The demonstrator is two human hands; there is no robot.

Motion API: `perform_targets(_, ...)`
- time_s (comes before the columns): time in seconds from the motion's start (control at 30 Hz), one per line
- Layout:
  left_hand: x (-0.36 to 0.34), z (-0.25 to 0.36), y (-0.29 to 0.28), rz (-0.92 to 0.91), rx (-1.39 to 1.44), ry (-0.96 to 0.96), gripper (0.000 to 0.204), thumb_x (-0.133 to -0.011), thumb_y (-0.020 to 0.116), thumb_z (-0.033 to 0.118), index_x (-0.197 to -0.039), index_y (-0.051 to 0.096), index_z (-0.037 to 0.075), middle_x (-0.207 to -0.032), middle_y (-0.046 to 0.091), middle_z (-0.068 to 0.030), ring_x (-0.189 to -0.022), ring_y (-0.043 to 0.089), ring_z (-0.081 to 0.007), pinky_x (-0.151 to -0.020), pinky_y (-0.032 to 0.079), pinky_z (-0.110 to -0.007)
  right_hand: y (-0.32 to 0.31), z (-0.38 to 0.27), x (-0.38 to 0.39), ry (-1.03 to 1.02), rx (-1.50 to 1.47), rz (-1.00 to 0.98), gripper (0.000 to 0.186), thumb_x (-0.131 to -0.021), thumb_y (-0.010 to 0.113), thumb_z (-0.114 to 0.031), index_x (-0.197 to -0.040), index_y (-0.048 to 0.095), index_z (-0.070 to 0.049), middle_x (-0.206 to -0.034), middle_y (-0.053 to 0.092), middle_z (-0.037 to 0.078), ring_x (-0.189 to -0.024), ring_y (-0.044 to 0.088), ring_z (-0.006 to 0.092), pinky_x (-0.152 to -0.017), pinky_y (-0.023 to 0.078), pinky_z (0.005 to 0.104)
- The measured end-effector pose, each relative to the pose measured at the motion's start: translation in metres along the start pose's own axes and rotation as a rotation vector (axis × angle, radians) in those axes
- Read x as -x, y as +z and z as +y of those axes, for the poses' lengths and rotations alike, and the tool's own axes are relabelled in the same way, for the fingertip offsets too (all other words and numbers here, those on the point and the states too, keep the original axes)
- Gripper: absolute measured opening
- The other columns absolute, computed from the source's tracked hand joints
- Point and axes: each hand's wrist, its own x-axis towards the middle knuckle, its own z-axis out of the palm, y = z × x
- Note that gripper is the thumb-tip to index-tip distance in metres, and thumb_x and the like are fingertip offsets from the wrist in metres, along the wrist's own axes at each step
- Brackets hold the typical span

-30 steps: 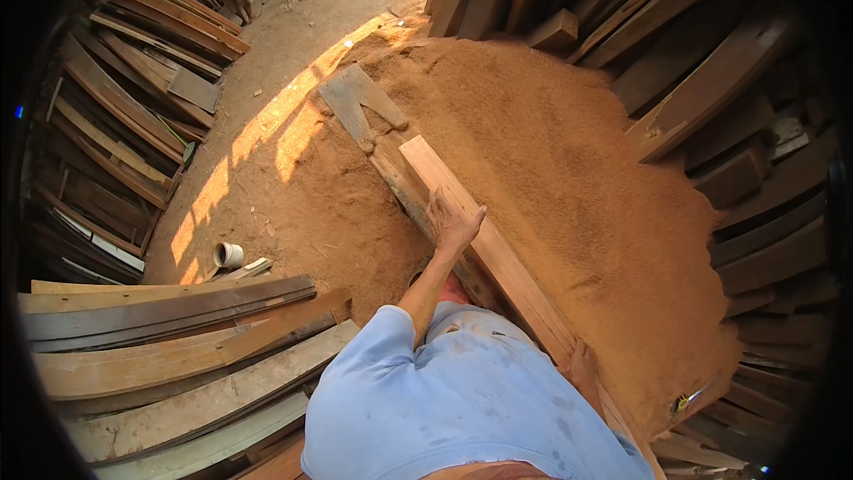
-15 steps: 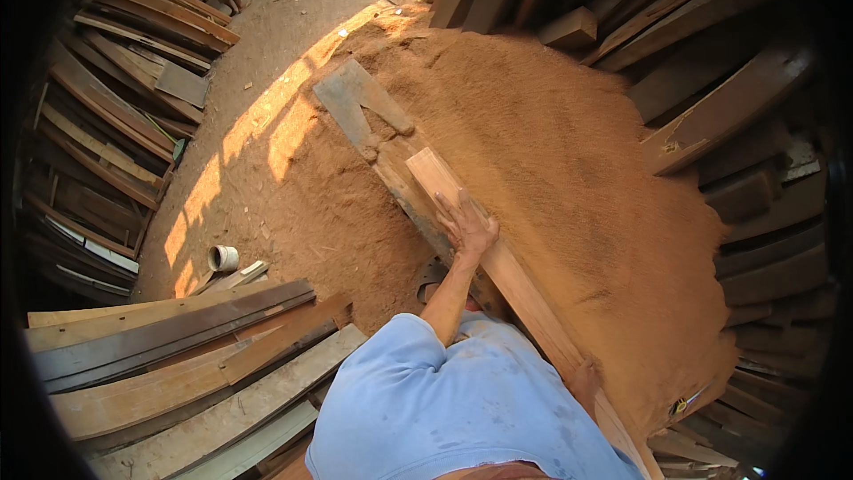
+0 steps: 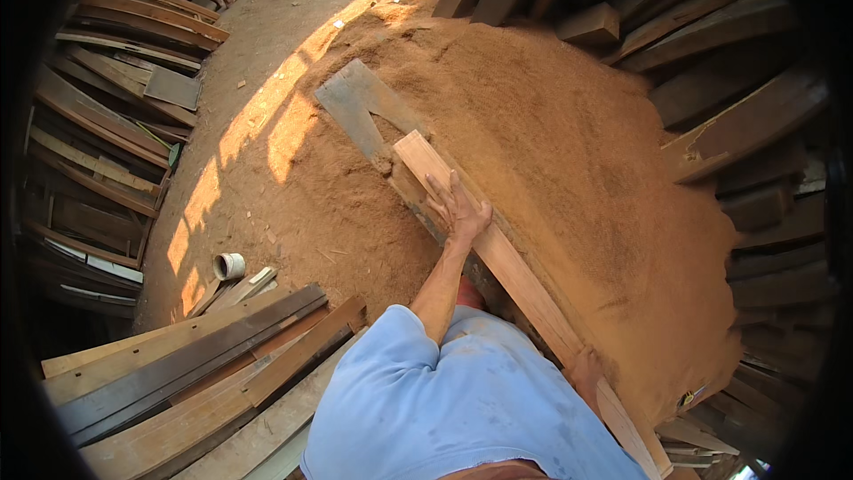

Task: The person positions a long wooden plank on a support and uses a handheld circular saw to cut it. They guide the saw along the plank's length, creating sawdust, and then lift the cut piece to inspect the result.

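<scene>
- The left hand (image 3: 462, 212) lies on the plank (image 3: 524, 280), its fingers spread and not clenched.
- The right hand (image 3: 584, 372) touches the same plank, closer to the body; one cannot tell if its fingers grasp it.
- The plank lies along a bench (image 3: 345, 114) with notched end.
- Brown sawdust (image 3: 586, 169) spreads around.
- At left, a pale bucket (image 3: 229, 266) is near stacked boards (image 3: 191, 338).

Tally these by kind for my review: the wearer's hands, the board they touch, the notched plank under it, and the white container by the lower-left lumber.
Hands (left hand, right hand): 2
Touched board: 1
Notched plank: 1
White container: 1
Total: 5
</scene>
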Motion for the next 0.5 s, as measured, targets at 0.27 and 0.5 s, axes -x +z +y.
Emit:
perform_targets(0.27, 0.006, -0.002, -0.001, 0.060, 0.014, 0.016, 0.104, -0.074, 0.078, 0.036, -0.161, 0.024, 0.020, -0.166, -0.004, -0.0364, -0.139, 0.019, -0.0676, -0.110, 0.031, -0.074, 0.012, 0.005, -0.001, -0.094, -0.003, 0.132, 0.098, -0.072, 0.088, -0.034, -0.145, 0.036, 0.006, -0.140, 0.056, 0.030, -0.130, 0.057, 0.0429, -0.114, 0.038, 0.0552)
perform_targets(0.5, 0.011, 0.033, -0.014, -0.003, -0.039, -0.273, 0.110, -0.077, 0.076, 0.036, -0.167, 0.013, 0.023, -0.166, -0.002, -0.0379, -0.142, 0.025, -0.0659, -0.108, 0.042, -0.067, -0.007, -0.021, -0.013, -0.327, -0.083, 0.136, 0.090, -0.073, 0.086, -0.030, -0.141, 0.037, 0.004, -0.140, 0.054, 0.030, -0.130, 0.055, 0.0455, -0.111, 0.042, 0.0540)
